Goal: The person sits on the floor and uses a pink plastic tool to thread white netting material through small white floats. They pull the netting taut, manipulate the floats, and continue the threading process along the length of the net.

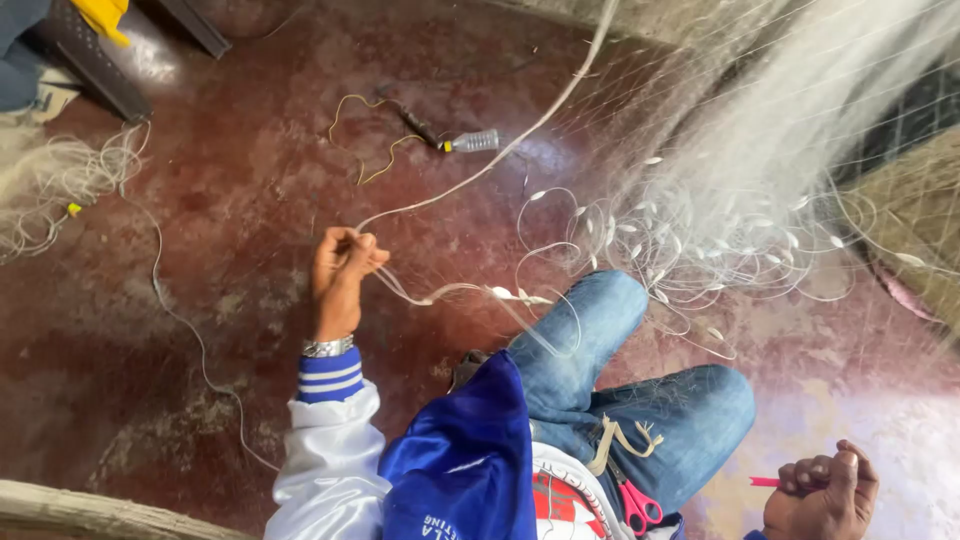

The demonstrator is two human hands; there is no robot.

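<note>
Our left hand [342, 262] pinches the white cord [470, 175] of the fishing net [720, 200] spread far right; our right hand [825, 492], near right, is closed around a pink tool [765, 482]

The left hand [343, 262] is closed around a thin white cord [470, 172] low over the worn dark-red floor [230, 180], a metal watch on its wrist. Right of that hand, a heap of fine white mesh fishing net [720, 200] spreads past the bent knees in blue jeans [640, 390]. Well right of the jeans, the right hand [825, 492] is fisted on a slim pink tool [765, 482]. Pink-handled scissors [636, 503] lie on the lap. Beyond the left hand lies a small clear plastic bottle [474, 141].
</note>
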